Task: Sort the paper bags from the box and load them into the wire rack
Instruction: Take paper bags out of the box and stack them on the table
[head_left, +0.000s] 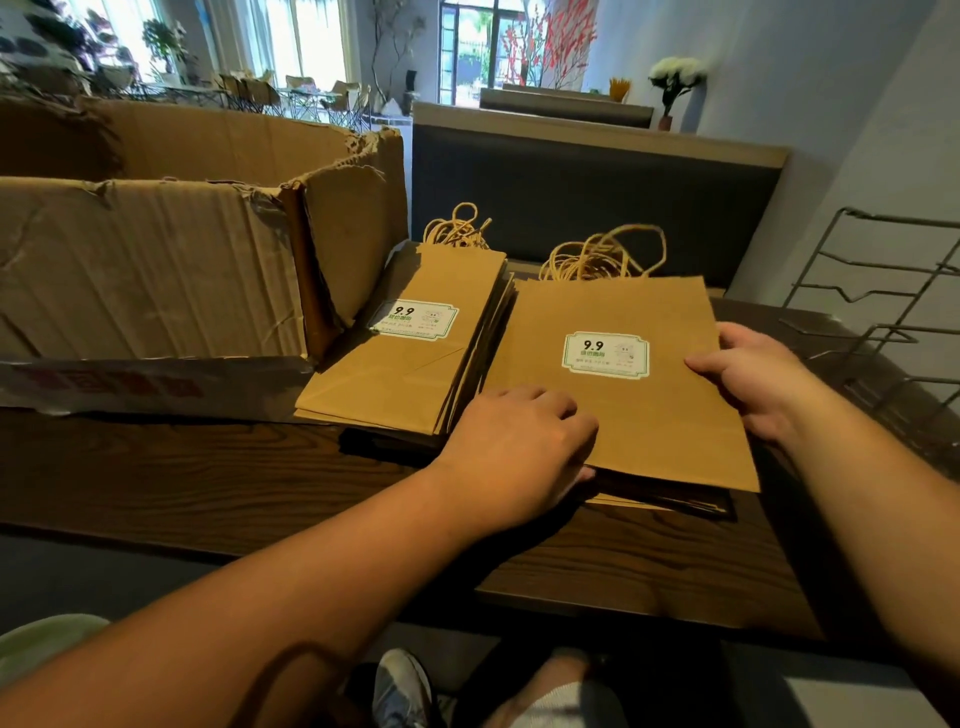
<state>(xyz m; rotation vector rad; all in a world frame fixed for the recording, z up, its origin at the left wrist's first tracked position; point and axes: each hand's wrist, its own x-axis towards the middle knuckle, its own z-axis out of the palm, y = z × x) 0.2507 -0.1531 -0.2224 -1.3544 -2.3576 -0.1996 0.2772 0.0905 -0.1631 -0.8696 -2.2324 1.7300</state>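
Observation:
Two stacks of flat brown paper bags with twine handles and "9.9" labels lie on the dark wooden table (208, 483). The narrower stack (410, 358) leans against the torn cardboard box (156, 270). The wider stack (623, 395) lies to its right. My left hand (519, 441) grips the wider stack's near-left corner, fingers on top and thumb underneath. My right hand (753, 374) holds its right edge, thumb on top. The grey wire rack (878, 322) stands at the table's right end, and I see no bags in it.
A dark upholstered bench back (597, 197) runs behind the table. The box fills the table's left half. My knees and a shoe (402, 686) show below the near table edge. Plants and folding chairs stand far behind.

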